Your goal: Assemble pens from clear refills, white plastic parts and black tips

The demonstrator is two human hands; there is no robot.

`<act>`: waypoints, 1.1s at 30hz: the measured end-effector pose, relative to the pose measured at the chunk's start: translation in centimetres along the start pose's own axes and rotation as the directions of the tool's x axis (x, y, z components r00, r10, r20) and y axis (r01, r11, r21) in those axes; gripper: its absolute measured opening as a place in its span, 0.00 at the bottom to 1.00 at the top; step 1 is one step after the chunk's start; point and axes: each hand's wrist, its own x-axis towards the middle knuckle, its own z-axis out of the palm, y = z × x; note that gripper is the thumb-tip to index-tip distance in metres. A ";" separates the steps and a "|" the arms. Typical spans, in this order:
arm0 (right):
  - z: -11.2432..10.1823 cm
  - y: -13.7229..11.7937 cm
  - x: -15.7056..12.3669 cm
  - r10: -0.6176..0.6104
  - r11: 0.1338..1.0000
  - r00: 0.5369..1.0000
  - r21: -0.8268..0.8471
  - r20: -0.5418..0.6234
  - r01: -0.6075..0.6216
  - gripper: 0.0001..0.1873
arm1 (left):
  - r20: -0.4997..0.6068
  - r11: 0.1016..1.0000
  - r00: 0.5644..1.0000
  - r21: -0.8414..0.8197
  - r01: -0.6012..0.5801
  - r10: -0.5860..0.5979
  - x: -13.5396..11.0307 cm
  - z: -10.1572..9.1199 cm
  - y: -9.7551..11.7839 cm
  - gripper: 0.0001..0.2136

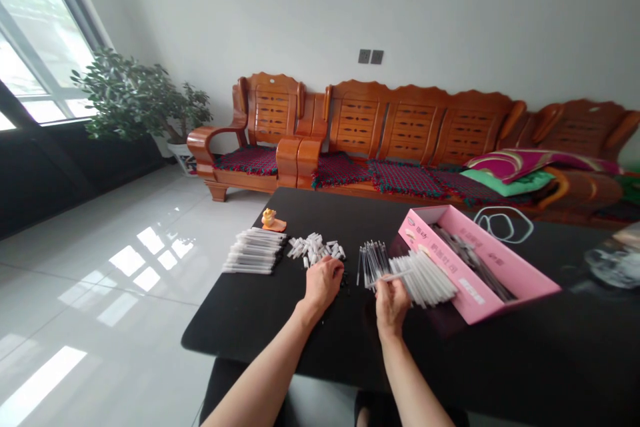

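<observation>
My right hand pinches a translucent white pen barrel held slantwise, its tip pointing left. Beside it lie a row of similar pen barrels and a bunch of thin dark pen refills. With its fingers curled down, my left hand is closed at the near side of a heap of white pen caps; whatever its fingertips hold is hidden. Tiny black pieces are scattered just right of that hand. Capped white pens lie stacked side by side at the left.
A pink box of dark grey strip-like pieces stands on the right of the black table. Near the far left corner sits a small yellow-orange figurine. Behind the box are pale loops; clear plastic lies far right. Wooden seats line the wall.
</observation>
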 end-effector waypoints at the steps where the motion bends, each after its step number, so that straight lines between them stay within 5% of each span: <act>1: 0.0 0.0 0.0 0.015 1.000 1.000 -0.002 -0.007 -0.015 0.09 | 0.039 1.000 0.999 0.028 -0.002 0.001 0.4 0.5 0.8 0.08; 8: 0.0 0.3 0.5 0.085 0.996 0.994 0.032 -0.068 -0.083 0.10 | 0.267 0.973 0.960 0.229 0.021 -0.084 2.1 2.6 3.7 0.09; 24: 0.1 0.5 0.4 0.043 0.998 0.999 0.048 -0.022 -0.042 0.10 | 0.313 0.927 0.914 0.348 0.141 -0.257 4.1 3.7 5.3 0.12; 33: 0.3 0.8 0.4 0.022 0.998 0.999 0.065 -0.023 -0.021 0.10 | 0.099 0.935 0.960 0.275 0.226 -0.261 4.4 1.9 4.1 0.11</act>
